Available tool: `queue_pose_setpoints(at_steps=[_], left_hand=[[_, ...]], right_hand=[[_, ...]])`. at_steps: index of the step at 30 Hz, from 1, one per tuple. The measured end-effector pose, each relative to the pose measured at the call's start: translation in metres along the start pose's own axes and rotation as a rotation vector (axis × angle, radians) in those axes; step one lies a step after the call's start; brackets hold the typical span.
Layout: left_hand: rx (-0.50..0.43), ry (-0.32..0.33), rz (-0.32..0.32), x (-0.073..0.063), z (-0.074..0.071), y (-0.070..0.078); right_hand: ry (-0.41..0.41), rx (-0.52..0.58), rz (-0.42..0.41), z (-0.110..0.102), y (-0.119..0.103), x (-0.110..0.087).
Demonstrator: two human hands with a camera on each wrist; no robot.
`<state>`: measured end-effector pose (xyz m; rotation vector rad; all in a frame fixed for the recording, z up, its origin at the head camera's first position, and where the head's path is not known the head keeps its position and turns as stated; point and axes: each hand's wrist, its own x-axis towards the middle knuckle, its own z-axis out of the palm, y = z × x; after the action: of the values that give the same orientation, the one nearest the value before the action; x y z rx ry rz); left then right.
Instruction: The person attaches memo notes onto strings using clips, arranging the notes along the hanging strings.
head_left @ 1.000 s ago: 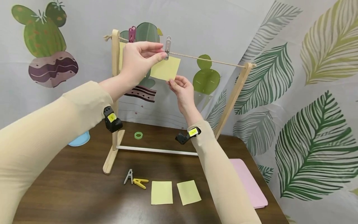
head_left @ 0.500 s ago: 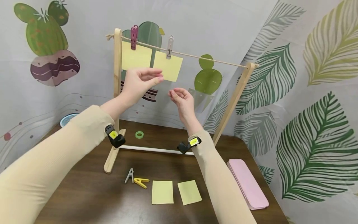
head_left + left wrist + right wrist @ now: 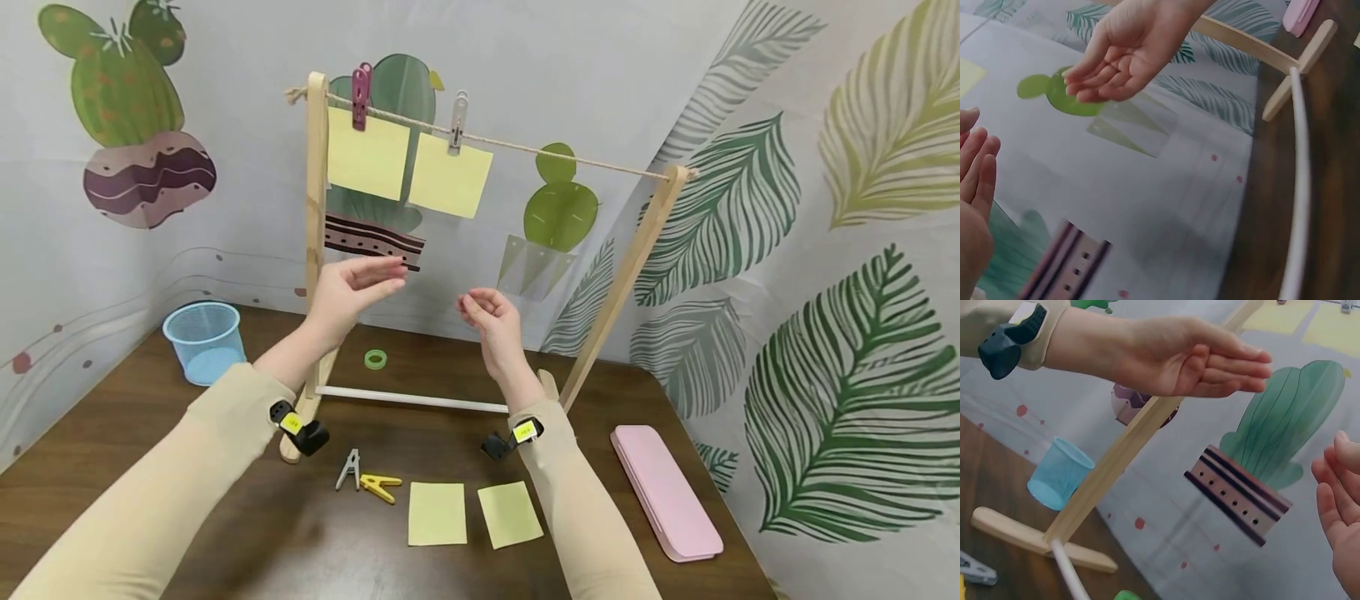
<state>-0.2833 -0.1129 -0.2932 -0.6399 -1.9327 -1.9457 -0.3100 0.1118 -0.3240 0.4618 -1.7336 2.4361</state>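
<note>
Two yellow sticky notes hang side by side from a string [image 3: 570, 158] on a wooden frame [image 3: 628, 275]. A purple clothespin [image 3: 361, 98] holds the left note [image 3: 367, 157]; a pale grey clothespin [image 3: 457, 123] holds the right note [image 3: 452, 177]. My left hand [image 3: 345, 300] is in the air below the left note, fingers extended, holding nothing. Lower than the right note, my right hand [image 3: 495, 329] has its fingers loosely bent and nothing between them. In the left wrist view that right hand [image 3: 1132, 53] shows its palm and relaxed fingers.
On the table lie a grey clothespin [image 3: 349, 470], a yellow clothespin [image 3: 381, 487] and two more sticky notes, one left [image 3: 437, 514] and one right [image 3: 511, 514]. A green tape roll [image 3: 376, 359], a blue mesh basket [image 3: 204, 337] and a pink case [image 3: 666, 493] stand around the frame.
Both hands have let go of the right hanging note and its grey clothespin, then moved down and apart from the string. The note stays hanging.
</note>
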Motion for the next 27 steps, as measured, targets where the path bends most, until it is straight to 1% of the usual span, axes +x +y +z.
queue_pose_setpoints(at_steps=[3,7,12,16,21,24,27], left_hand=[[-0.039,0.006,-0.021,-0.014,-0.002,-0.017],[-0.09,0.034,-0.056,-0.03,-0.003,-0.037],[-0.118,0.059,-0.099,-0.05,-0.005,-0.058],[-0.155,0.075,-0.154,-0.065,-0.006,-0.075],[-0.166,0.086,-0.239,-0.082,-0.009,-0.092],[-0.175,0.108,-0.288,-0.089,-0.015,-0.1],[-0.193,0.13,-0.318,-0.093,-0.021,-0.105]], right_hand=[[-0.013,-0.021,0.007,-0.009,0.012,-0.011],[-0.017,-0.045,0.029,-0.024,0.031,-0.025],[-0.001,-0.069,0.083,-0.04,0.055,-0.042],[0.005,-0.128,0.133,-0.053,0.071,-0.055],[-0.006,-0.222,0.149,-0.06,0.078,-0.071],[-0.043,-0.277,0.163,-0.063,0.08,-0.079],[-0.087,-0.346,0.172,-0.064,0.083,-0.085]])
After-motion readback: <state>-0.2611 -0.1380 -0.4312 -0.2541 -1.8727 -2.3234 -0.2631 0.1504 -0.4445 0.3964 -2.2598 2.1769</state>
